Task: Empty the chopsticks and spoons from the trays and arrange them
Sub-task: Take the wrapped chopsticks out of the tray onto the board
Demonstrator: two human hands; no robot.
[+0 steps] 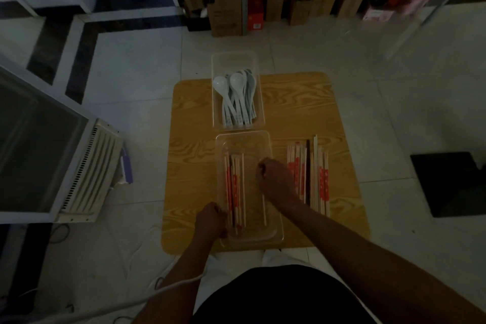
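Pinching one chopstick [263,208] inside the near tray [243,134], the right grip [272,179] sits closed; left grip [211,219] clasps the rim.

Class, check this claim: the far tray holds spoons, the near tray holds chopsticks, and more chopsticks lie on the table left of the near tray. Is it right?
No. The head view shows the loose chopsticks lying on the table right of the near tray, not left. The rest holds.
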